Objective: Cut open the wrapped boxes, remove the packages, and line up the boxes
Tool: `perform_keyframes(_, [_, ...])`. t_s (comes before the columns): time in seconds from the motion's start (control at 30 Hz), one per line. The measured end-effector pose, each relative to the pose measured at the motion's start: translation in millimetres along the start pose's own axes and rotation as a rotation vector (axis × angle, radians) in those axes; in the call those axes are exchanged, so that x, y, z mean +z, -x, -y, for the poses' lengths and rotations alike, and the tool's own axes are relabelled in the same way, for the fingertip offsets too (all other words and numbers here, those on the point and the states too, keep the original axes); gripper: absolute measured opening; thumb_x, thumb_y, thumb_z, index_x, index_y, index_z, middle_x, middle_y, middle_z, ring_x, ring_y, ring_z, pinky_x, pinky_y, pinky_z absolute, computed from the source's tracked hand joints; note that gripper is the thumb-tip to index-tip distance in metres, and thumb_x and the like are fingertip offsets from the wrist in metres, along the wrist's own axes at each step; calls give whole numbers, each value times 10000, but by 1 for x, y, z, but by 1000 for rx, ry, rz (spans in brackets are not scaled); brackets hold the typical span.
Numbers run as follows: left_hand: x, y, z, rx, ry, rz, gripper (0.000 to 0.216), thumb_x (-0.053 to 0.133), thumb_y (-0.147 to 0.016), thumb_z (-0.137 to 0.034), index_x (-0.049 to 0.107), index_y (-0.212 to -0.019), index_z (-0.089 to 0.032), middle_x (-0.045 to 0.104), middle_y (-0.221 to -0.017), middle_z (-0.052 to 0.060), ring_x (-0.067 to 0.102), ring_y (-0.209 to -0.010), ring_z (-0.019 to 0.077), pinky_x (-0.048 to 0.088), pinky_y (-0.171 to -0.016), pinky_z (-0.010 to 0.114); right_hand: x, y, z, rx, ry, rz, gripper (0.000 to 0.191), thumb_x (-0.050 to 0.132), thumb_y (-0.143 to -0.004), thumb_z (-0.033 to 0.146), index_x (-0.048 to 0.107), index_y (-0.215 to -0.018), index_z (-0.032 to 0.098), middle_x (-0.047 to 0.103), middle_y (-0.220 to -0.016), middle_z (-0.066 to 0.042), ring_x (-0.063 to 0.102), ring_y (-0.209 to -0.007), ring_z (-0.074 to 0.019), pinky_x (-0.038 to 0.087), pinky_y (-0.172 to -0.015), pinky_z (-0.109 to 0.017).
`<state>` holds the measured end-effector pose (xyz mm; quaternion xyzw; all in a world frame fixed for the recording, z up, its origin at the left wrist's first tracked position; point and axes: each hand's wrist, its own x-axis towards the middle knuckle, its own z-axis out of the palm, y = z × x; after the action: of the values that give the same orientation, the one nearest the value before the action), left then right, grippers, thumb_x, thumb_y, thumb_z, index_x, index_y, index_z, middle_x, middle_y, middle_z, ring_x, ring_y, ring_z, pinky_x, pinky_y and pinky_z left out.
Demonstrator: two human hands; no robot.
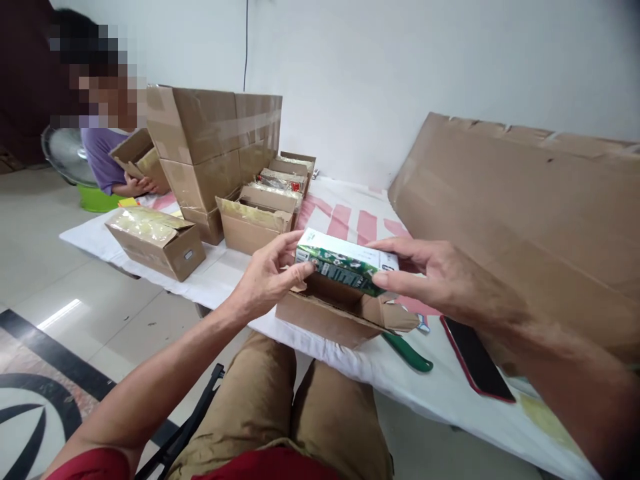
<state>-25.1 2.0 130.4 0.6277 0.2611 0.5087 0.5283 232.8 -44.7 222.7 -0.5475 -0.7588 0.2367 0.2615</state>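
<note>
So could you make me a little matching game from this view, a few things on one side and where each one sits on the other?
Things:
1. green and white printed carton
2. dark phone with a red edge
3. green tool handle
4. small open brown cardboard box

Places:
A. lying flat on the white sheet, under the right forearm
B. held between the left hand and right hand
C. directly below the held carton
D. poking out from beside the open box

Pairs: 1-B, 2-A, 3-D, 4-C
</note>
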Motion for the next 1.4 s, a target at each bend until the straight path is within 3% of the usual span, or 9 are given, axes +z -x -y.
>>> perform_keyframes(0.23, [-7, -27, -36, 281, -36, -221, 461, 842, -831, -378, 678, -1201, -156, 764, -1165, 95, 742, -1076, 216, 647, -893, 331, 14, -29, 26, -202, -235, -416, 575, 824, -852, 496, 707, -1296, 149, 785, -1022, -79, 744, -922, -225, 633, -800, -381])
perform_keyframes(0.37, [-10, -62, -69, 414, -99, -236, 326, 785, -891, -327, 669, -1167, -196, 739, -1093, 21, 698, -1224, 260, 609, -986, 430, -3, -53, 38, -343, -275, -661, 366, 797, -902, 436, 769, -1144, 162, 790, -950, -67, 740, -835, -186, 620, -769, -363])
perform_keyframes(0.47, [-16, -73, -83, 451, -131, -194, 323, 786, -893, -317, 661, -1172, -213, 724, -1059, -7, 669, -1277, 295, 580, -1017, 495, -7, -59, 48, -435, -338, -704, 250, 823, -876, 408, 793, -1012, 200, 791, -894, -19, 719, -739, -136, 606, -687, -309])
perform_keyframes(0.57, [-31, -67, -80, 476, -114, -209, 380, 813, -871, -361, 659, -1187, -218, 727, -1078, 7, 646, -1308, 321, 574, -1039, 516, 4, -66, 57, -480, -392, -646, 241, 865, -827, 355, 784, -985, 192, 777, -809, 30, 682, -651, -88, 585, -630, -255])
perform_keyframes(0.73, [-72, -31, -44, 445, -76, -336, 469, 825, -843, -443, 655, -1232, -244, 740, -1186, 44, 684, -1229, 267, 617, -1000, 417, 56, -90, 68, -481, -474, -472, 316, 820, -865, 313, 723, -1108, 137, 798, -969, -25, 741, -835, -147, 629, -736, -293])
perform_keyframes(0.93, [-127, 40, 19, 105, -49, -488, 517, 789, -847, -412, 637, -1288, -190, 722, -1230, 93, 703, -1058, 189, 641, -870, 323, 172, -94, 68, -246, -110, -372, 412, 653, -968, 375, 634, -1321, 164, 741, -1179, -118, 684, -1030, -271, 587, -883, -444])
perform_keyframes(1.1, [-159, 72, 71, -107, -186, -553, 525, 772, -772, -385, 667, -1235, -161, 725, -986, 48, 653, -796, 143, 557, -610, 232, 261, -90, 53, -121, 81, -336, 421, 527, -1005, 264, 582, -1398, 124, 706, -1264, -189, 617, -1127, -353, 501, -987, -517])
perform_keyframes(1.2, [-169, 72, 96, -176, -183, -562, 514, 752, -733, -356, 672, -1196, -147, 695, -884, 27, 629, -717, 133, 505, -557, 226, 290, -95, 45, -61, 167, -300, 442, 502, -1005, 230, 560, -1420, 86, 681, -1301, -219, 609, -1111, -374, 481, -980, -542])
perform_keyframes(1.4, [-179, 47, 129, -250, -225, -595, 474, 694, -759, -294, 672, -1208, -144, 718, -1025, 63, 660, -777, 146, 574, -671, 267, 311, -126, 8, -41, 113, -361, 482, 431, -1017, 249, 521, -1455, 67, 650, -1368, -223, 581, -1205, -356, 442, -1055, -510])
